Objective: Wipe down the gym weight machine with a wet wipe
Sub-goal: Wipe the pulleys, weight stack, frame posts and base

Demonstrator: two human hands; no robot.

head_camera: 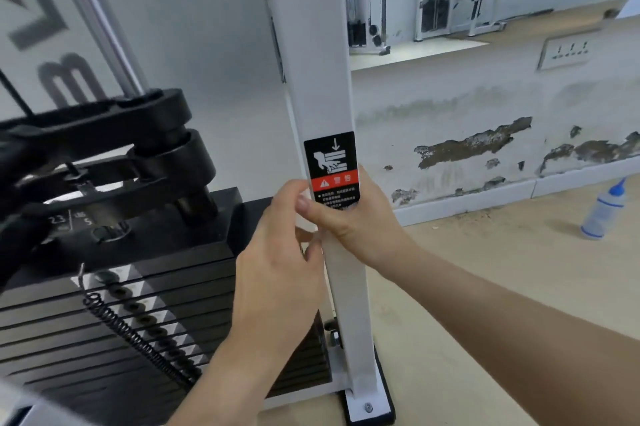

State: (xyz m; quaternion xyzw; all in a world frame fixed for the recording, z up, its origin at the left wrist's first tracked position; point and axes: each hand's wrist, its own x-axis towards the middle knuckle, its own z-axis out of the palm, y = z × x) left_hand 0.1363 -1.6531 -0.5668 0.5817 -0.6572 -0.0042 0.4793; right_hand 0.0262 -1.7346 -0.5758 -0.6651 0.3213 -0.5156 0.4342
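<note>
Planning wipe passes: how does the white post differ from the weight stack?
The white post is a smooth upright beam; the weight stack is black layered plates with pin holes. The right hand grips the post, left hand at its edge; no hand touches the stack. Both belong to one machine.

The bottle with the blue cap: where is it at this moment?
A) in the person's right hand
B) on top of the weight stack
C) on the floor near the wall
C: the bottle stands on the floor near the foot of the wall, to the right of the white post.
</note>
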